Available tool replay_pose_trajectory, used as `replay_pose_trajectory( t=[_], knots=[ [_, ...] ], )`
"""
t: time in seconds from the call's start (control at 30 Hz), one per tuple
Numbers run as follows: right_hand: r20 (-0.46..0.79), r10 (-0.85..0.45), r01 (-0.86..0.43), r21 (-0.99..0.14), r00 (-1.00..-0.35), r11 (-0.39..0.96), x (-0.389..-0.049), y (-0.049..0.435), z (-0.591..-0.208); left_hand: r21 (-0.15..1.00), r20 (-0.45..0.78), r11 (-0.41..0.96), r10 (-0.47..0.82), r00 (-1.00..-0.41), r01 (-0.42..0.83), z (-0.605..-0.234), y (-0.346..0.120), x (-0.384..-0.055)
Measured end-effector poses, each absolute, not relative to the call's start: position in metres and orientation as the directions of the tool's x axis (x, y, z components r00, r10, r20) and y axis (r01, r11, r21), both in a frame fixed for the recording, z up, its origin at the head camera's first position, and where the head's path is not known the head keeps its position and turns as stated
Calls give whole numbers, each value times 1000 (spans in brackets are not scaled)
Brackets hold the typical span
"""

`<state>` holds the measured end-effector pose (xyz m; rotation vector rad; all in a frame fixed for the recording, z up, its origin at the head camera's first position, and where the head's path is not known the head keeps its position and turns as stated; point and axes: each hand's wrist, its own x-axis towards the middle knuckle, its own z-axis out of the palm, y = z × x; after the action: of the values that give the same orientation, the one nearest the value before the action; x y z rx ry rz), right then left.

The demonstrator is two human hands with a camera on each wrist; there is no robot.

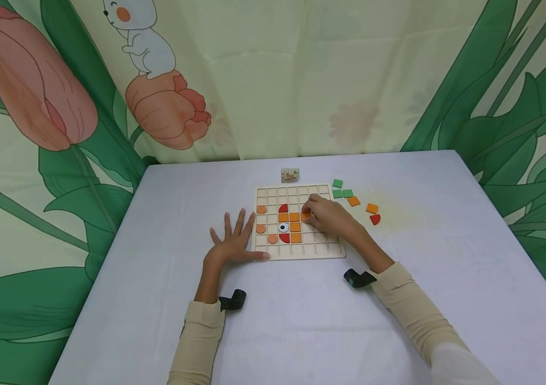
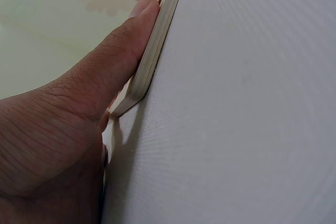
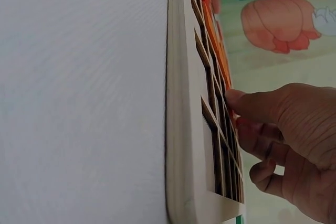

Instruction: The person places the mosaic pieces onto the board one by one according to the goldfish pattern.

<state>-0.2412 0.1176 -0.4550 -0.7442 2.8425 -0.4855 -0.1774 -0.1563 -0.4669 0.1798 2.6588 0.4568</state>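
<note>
A wooden grid board (image 1: pixel 302 255) lies flat on the table, its square cells partly filled. My left hand (image 1: pixel 232 246) rests at its left edge with fingers spread; the thumb (image 2: pixel 123 40) lies along the near rim. Over the board's right half, my right hand (image 1: pixel 328 215) pinches an orange square tile (image 1: pixel 306 216) at a cell, in line with other orange squares (image 1: pixel 294 217). Its thumb (image 3: pixel 252 103) and curled fingers show in the right wrist view. Also in cells are a white eye piece (image 1: pixel 283 228), red quarter-round pieces (image 1: pixel 283 208) and peach discs (image 1: pixel 260 229).
Right of the board lie several green squares (image 1: pixel 337 183), two loose orange squares (image 1: pixel 372 208) and a red quarter-round piece (image 1: pixel 375 219). A small patterned card (image 1: pixel 289 175) sits behind the board. White cloth (image 1: pixel 292 321) covers the table; a printed curtain (image 1: pixel 278 80) hangs behind.
</note>
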Motion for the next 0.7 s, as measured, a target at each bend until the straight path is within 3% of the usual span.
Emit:
replay_pose_trajectory(
  t=[0.7],
  knots=[
    [-43,-507,-446,-414,-861,794,-240,132,-456,352,-390,934,205,-898,61,-470,-158,-180]
  ],
)
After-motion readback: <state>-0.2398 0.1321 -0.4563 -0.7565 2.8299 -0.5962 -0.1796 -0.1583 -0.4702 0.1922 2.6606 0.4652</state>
